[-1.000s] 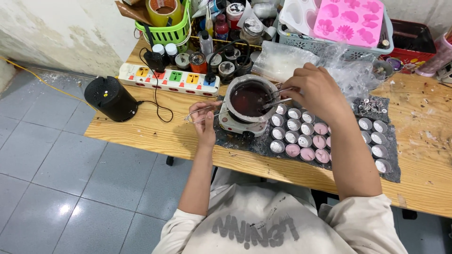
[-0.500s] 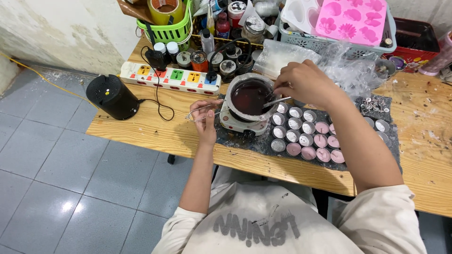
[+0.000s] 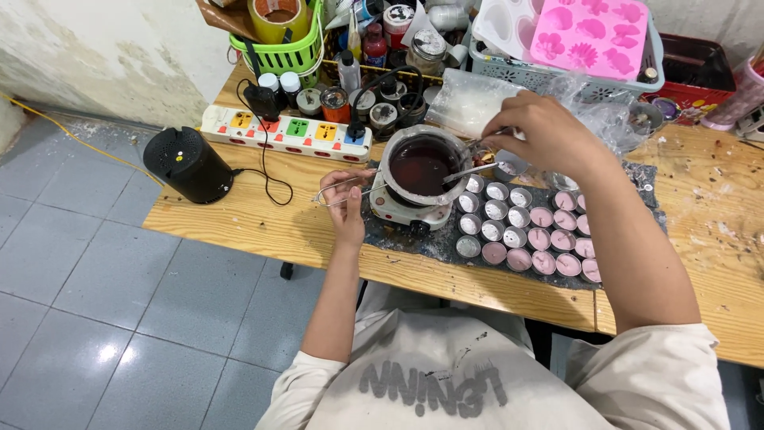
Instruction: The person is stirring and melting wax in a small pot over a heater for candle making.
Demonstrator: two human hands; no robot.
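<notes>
A metal pot (image 3: 422,163) of dark red liquid stands on a small white hotplate (image 3: 402,213) on the wooden table (image 3: 255,223). My left hand (image 3: 344,199) is shut on the pot's thin wire handle (image 3: 330,193), left of the hotplate. My right hand (image 3: 549,131) hovers right of the pot and holds a metal spoon (image 3: 469,170) whose tip rests at the pot's rim. Rows of small round tins (image 3: 525,231), some filled pink and some holding white wax, lie on a dark mat (image 3: 422,247) under my right forearm.
A white power strip (image 3: 282,131) with coloured switches lies behind the pot. A black cylinder (image 3: 189,165) stands at the table's left edge. Jars, bottles, a green basket (image 3: 286,48), a pink mould (image 3: 593,32) and a plastic bag (image 3: 469,99) crowd the back. Grey tiled floor lies left.
My right hand has shifted slightly right and back from over the pot, still holding the spoon. My left hand stays on the handle.
</notes>
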